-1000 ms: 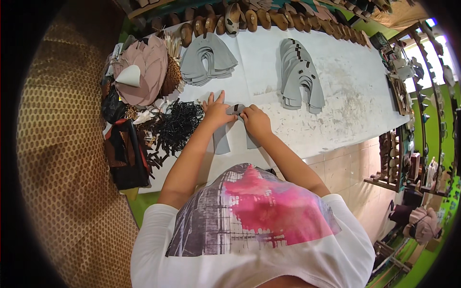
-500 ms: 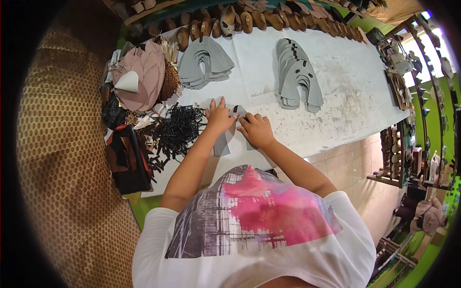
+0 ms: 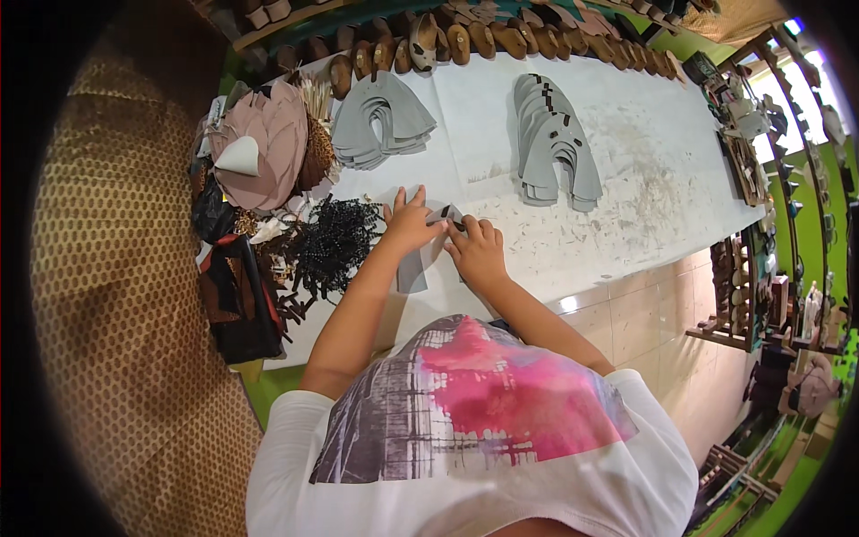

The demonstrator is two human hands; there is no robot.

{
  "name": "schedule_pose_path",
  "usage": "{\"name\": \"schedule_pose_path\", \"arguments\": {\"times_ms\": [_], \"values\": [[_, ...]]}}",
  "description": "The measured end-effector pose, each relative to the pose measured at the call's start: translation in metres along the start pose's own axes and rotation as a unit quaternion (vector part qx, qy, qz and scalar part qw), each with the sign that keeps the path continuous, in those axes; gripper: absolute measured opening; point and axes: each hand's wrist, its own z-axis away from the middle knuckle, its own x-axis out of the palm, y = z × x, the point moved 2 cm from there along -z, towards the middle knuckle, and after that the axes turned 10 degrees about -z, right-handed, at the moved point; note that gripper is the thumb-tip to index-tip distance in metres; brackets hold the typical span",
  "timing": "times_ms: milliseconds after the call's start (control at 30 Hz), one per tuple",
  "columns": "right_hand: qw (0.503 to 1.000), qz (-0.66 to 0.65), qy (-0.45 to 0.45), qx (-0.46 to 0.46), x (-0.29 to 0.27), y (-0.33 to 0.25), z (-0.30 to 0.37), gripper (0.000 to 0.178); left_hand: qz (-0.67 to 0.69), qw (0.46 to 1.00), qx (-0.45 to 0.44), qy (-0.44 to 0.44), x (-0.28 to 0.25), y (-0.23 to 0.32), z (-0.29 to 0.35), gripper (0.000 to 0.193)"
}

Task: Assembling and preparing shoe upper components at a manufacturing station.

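A grey U-shaped shoe upper piece [image 3: 412, 274] lies on the white table in front of me, largely covered by my hands. My left hand [image 3: 410, 225] rests on it with the fingers stretched out and spread. At the curved top of the piece, a small dark strip [image 3: 447, 212] shows between my hands. My right hand [image 3: 480, 252] is closed, its fingertips pinching what looks like another small dark strip [image 3: 459, 225] against the piece. The exact contact under the fingertips is too small to make out.
Grey upper pieces lie in a left stack [image 3: 380, 121] and a right stack [image 3: 557, 161], the right one bearing dark strips. Left are a black tangled heap [image 3: 335, 240], pinkish cut pieces [image 3: 259, 143] and a black box [image 3: 243, 322]. Wooden shoe lasts [image 3: 483, 38] line the far edge.
My right hand has turned more upright, its fingertips now together at a dark strip. The grey piece has tilted slightly under my hands. My left hand has barely shifted.
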Motion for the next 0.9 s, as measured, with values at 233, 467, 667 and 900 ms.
{"name": "schedule_pose_path", "arguments": {"times_ms": [233,467,667,900], "values": [[0.999,-0.04,-0.028,-0.01,0.005,0.004,0.003,0.038,0.165,0.986,0.007,-0.028,0.013,-0.006,0.009,0.062],[0.995,-0.101,-0.002,-0.002,0.0,0.007,0.005,0.035,0.056,0.997,0.043,-0.005,-0.006,0.001,-0.002,0.034],[0.994,-0.105,-0.009,0.008,0.002,0.006,0.007,0.028,-0.015,0.998,0.047,0.033,-0.013,0.008,-0.006,0.015],[0.995,-0.102,-0.007,0.013,0.0,0.007,0.007,0.024,0.034,0.991,0.018,0.124,0.001,0.014,0.002,0.008]]}}
